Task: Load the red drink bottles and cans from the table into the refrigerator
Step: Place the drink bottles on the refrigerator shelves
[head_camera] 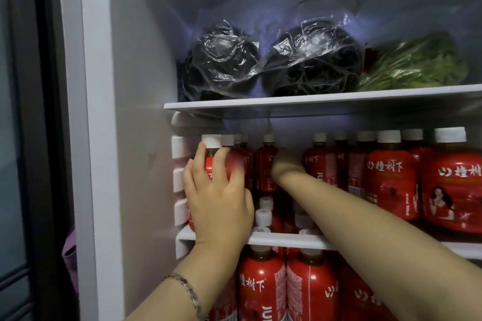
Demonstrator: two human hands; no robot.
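Note:
My left hand grips a red bottle with a white cap at the front left of the refrigerator's middle shelf. My right hand reaches deep between the bottles on that shelf; it is blurred and in shadow, so its fingers cannot be made out. Several red bottles stand in rows on the middle shelf. More red bottles stand on the level below.
The upper shelf carries two dark round items in clear plastic bags and bagged green leaves. The refrigerator's left inner wall lies close to my left hand. A dark door frame stands at far left.

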